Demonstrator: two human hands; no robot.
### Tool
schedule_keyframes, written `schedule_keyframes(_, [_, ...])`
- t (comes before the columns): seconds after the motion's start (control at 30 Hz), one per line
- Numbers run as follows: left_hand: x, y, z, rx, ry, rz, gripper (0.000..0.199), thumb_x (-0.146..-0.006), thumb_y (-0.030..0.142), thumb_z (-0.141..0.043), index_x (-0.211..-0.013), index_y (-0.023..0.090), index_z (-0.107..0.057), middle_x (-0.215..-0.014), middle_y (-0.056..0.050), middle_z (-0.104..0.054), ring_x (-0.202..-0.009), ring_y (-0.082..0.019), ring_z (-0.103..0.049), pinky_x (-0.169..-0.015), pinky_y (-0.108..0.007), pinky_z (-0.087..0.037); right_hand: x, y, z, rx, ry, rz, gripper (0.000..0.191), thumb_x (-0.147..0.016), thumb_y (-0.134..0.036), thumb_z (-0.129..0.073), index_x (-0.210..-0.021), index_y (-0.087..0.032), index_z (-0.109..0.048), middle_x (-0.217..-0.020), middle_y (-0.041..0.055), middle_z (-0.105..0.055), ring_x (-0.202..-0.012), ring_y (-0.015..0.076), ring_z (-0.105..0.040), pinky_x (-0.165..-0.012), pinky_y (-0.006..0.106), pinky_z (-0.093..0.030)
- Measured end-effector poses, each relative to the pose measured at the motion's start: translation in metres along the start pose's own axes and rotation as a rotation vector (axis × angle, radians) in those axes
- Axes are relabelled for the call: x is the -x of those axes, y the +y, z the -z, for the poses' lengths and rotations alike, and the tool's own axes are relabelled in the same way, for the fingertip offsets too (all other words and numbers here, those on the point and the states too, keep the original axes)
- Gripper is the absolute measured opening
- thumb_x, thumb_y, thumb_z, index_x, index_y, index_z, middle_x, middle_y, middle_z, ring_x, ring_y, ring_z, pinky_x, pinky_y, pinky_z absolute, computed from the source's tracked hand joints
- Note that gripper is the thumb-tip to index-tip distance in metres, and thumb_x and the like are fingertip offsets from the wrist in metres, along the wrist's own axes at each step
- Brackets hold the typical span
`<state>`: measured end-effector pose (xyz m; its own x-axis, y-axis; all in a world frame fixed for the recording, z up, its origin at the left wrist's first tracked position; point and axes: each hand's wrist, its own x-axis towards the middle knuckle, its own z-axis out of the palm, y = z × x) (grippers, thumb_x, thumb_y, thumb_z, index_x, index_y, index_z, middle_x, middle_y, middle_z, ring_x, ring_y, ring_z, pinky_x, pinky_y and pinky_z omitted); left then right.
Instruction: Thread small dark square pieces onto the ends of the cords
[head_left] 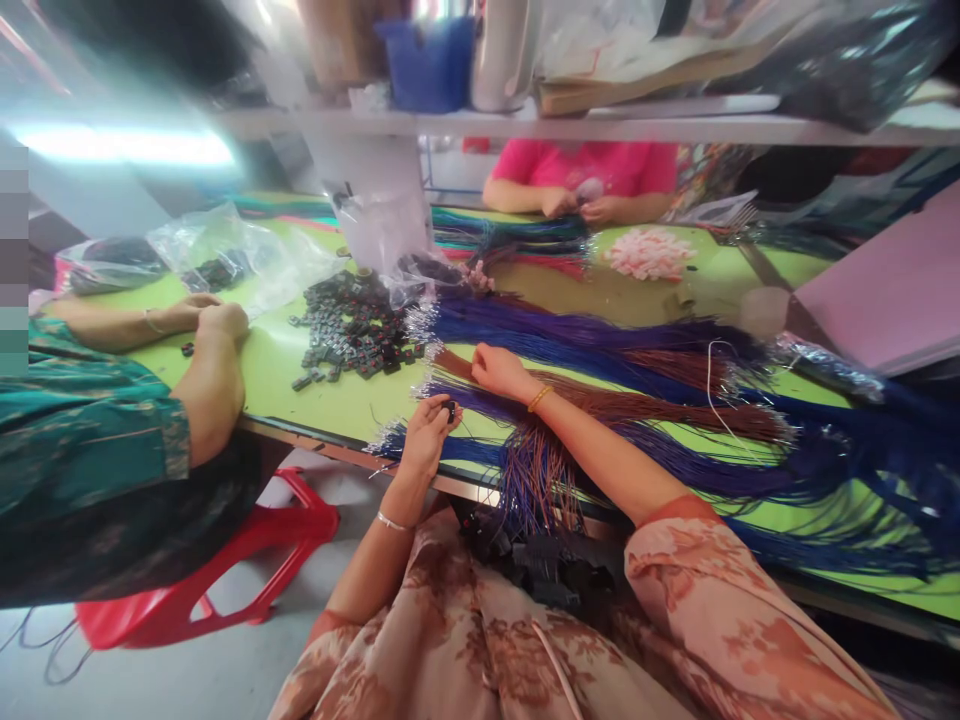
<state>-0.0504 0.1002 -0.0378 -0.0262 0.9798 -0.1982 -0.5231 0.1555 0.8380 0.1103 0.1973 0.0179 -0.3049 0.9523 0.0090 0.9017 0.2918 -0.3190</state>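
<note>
Fingers of my left hand [427, 425] are pinching a black piece [451, 411] near the front edge of the table [330, 405], seemingly steadying it. My right hand [504, 372] is hovering curled over brown wires [660, 407] lying within reach, its grip unclear.

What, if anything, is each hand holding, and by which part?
Left hand pinches a black piece; gripped part unclear. Whether the right hand, by the brown wires, holds anything can't be told.
</note>
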Motion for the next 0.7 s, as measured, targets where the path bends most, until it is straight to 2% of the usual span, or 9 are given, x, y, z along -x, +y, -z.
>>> schedule_keyframes(0.13, [0.001,0.001,0.0,-0.02,-0.008,0.0,0.034,-0.069,0.024,-0.075,-0.098,0.016,-0.06,-0.089,-0.005,-0.067,-0.084,-0.015,-0.065,-0.09,-0.037,-0.049,-0.007,-0.006,0.001,-0.204,0.07,0.045,0.015,-0.085,-0.023,-0.049,-0.091,-0.016,-0.061,-0.087,0.0049,-0.069,-0.074,0.0156,-0.057,-0.066,0.025,-0.037])
schedule_keyframes(0.4, [0.002,0.001,0.0,-0.028,-0.001,0.0,0.038,-0.067,0.026,-0.077,-0.098,0.015,-0.059,-0.089,-0.006,-0.067,-0.083,-0.015,-0.066,-0.088,-0.038,-0.048,-0.027,-0.037,0.002,-0.631,0.173,0.096,0.013,-0.076,-0.021,-0.053,-0.084,-0.014,-0.061,-0.074,0.0,-0.065,-0.064,0.0105,-0.053,-0.061,0.021,-0.038])
schedule_keyframes(0.53, [0.002,0.0,0.001,-0.027,0.002,0.008,0.039,-0.066,0.027,-0.077,-0.099,0.015,-0.059,-0.09,-0.006,-0.067,-0.083,-0.015,-0.065,-0.088,-0.037,-0.048,-0.016,-0.042,0.007,-0.712,0.204,0.131,0.013,-0.076,-0.024,-0.054,-0.077,-0.013,-0.062,-0.073,-0.0001,-0.065,-0.066,0.0099,-0.052,-0.063,0.021,-0.039])
schedule_keyframes(0.7, [0.003,0.003,-0.002,-0.03,-0.016,0.021,0.035,-0.068,0.026,-0.075,-0.098,0.016,-0.059,-0.09,-0.005,-0.066,-0.085,-0.015,-0.065,-0.091,-0.038,-0.048,0.013,-0.037,0.008,-0.758,0.178,0.137,0.013,-0.073,-0.024,-0.054,-0.072,-0.013,-0.062,-0.068,-0.0006,-0.062,-0.06,0.0093,-0.049,-0.06,0.021,-0.038])
